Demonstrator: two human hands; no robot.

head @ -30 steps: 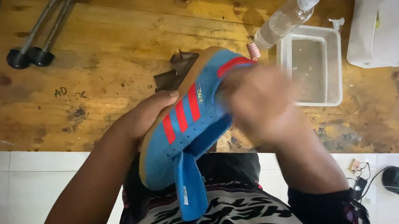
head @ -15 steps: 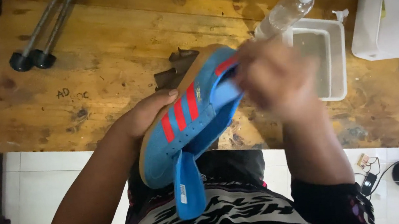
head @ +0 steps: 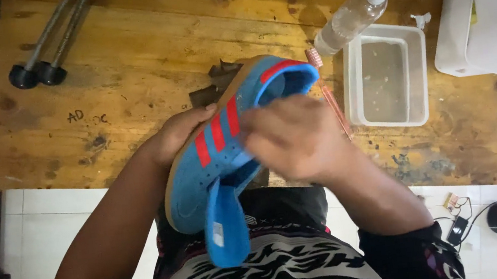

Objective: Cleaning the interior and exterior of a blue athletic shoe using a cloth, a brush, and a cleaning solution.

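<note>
A single head-worn camera looks almost straight down, close above the person's chest and arms. The wooden workbench point(head: 129, 78) serves as landmark: its far edge runs along the top of the frame and its near edge crosses the middle, with white floor tiles point(head: 59, 229) showing below that edge. The person's shirt fills the bottom. No second view overlaps this one.

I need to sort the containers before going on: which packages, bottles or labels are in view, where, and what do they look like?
Clear plastic squeeze bottle, white flip cap open: lying at the table's far edge.
Clear rectangular plastic tub of cloudy liquid: right of the shoe.
White rectangular plastic container: far right of the table.
Small white label: on the blue suede shoe's hanging tongue.
</note>
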